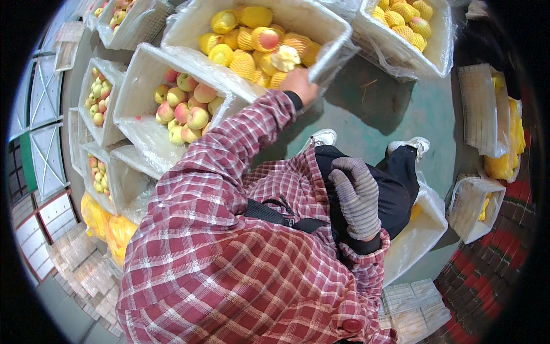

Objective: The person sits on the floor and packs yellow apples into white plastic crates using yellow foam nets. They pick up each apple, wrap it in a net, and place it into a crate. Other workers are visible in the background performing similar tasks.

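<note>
My bare left hand (300,84) is at the near right edge of a plastic-lined crate (189,26), its fingers around a bitten apple (285,58) with pale flesh showing. Yellow foam-netted apples (242,64) lie under and beside it in that crate; one netted apple (266,39) shows a red patch. My right hand (356,198), in a grey striped knit glove, hangs over my dark trousers with its fingers loosely curled and a gap at the thumb; nothing shows in it. Left of my left forearm, a second lined crate (142,86) holds bare red-and-yellow apples (176,96).
Another lined crate (442,47) of netted apples stands at the upper right. Smaller apple crates (118,86) line the left side. By my right elbow is a lined crate (421,241) with something yellow. Further crates (477,112) and yellow bags (511,142) stand at the right.
</note>
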The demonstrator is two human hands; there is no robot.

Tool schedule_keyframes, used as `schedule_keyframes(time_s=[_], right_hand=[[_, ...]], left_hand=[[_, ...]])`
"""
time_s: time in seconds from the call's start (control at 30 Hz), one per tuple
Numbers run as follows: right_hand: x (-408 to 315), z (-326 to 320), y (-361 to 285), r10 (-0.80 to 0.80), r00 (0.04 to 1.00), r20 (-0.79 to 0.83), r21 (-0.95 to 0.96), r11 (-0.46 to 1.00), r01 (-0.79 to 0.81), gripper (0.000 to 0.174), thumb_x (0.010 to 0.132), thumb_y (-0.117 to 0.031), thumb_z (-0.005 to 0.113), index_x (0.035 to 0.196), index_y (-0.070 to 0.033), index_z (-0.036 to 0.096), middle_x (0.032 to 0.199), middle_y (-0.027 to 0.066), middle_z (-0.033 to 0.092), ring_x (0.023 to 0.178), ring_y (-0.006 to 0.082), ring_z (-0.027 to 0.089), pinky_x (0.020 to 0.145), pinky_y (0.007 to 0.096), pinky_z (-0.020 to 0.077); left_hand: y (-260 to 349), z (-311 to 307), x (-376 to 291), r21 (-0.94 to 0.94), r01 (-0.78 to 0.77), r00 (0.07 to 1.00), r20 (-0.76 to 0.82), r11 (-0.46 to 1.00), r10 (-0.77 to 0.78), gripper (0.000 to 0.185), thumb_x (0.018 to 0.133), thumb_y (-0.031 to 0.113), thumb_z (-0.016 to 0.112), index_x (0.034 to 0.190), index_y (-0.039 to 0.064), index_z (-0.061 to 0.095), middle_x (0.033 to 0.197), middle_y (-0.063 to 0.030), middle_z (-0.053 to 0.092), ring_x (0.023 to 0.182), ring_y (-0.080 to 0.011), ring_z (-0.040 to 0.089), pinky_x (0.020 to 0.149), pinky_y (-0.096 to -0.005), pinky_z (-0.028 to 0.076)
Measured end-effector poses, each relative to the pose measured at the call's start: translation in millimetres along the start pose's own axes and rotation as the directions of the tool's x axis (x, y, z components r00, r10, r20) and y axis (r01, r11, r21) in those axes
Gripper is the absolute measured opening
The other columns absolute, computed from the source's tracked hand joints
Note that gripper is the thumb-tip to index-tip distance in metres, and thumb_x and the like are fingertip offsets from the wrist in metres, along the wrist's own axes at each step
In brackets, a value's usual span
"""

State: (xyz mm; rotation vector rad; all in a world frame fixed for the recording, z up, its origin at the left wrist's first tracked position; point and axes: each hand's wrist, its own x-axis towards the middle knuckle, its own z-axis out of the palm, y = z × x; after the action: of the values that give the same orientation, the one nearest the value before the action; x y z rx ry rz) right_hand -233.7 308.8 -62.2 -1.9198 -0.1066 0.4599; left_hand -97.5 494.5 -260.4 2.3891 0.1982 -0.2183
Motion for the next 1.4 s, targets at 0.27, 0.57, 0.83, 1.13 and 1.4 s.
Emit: schedule_keyframes(time_s=[0.27,0.57,0.83,1.13,1.4], right_hand=[[2,-1,5,0.015,1.000,-0.008,0.070,0.997,-0.015,0.014,0.084,-0.001,0.056,0.098,0.001,0.059,0.087,0.0088,0.060,0.081,0.0166,0.058,0.076,0.0261,0.0454],[17,5,23,-0.266,0.963,-0.039,-0.019,0.964,0.266,0.015,0.083,-0.007,0.060,0.096,0.000,0.060,0.090,0.0151,0.062,0.083,0.0275,0.061,0.076,0.0330,0.0469],[12,5,30,-0.298,0.944,-0.142,0.056,0.950,0.308,0.013,0.084,-0.006,0.057,0.095,0.000,0.059,0.087,0.0151,0.060,0.081,0.0273,0.060,0.073,0.0324,0.0472],[-101,-63,48,-0.041,0.903,-0.428,0.243,0.957,0.159,0.011,0.087,-0.008,0.057,0.096,-0.001,0.060,0.085,0.0047,0.059,0.080,0.0134,0.058,0.074,0.0273,0.0478],[-303,-130,145,0.605,0.172,-0.777,0.625,0.713,0.318,0.013,0.090,-0.020,0.055,0.093,-0.007,0.056,0.075,0.0022,0.056,0.060,0.0116,0.055,0.051,0.0213,0.0454]], left_hand=[[-33,-51,-93,0.121,-0.354,0.846,-0.382,0.928,0.372,0.060,0.070,0.022,0.065,0.121,-0.002,0.043,0.120,-0.0250,0.044,0.112,-0.0390,0.043,0.100,-0.0409,0.034],[-186,-74,-130,0.114,0.370,0.928,-0.075,0.922,-0.364,0.031,0.082,0.024,0.058,0.100,-0.001,0.049,0.094,-0.0298,0.057,0.094,-0.0441,0.055,0.082,-0.0452,0.044],[-187,-21,-161,0.165,0.280,0.959,0.002,0.946,-0.284,0.035,0.079,0.023,0.058,0.102,0.000,0.045,0.089,-0.0306,0.057,0.089,-0.0470,0.055,0.080,-0.0491,0.044],[-82,-103,-76,-0.029,-0.341,0.870,0.370,0.940,0.327,0.031,0.087,0.023,0.055,0.107,0.000,0.058,0.084,-0.0153,0.066,0.078,-0.0260,0.064,0.073,-0.0355,0.050],[175,-71,-112,-0.521,-0.657,0.425,0.341,0.545,0.838,0.022,0.093,0.005,0.048,0.112,-0.003,0.055,0.096,-0.0082,0.061,0.092,-0.0140,0.058,0.084,-0.0243,0.043]])
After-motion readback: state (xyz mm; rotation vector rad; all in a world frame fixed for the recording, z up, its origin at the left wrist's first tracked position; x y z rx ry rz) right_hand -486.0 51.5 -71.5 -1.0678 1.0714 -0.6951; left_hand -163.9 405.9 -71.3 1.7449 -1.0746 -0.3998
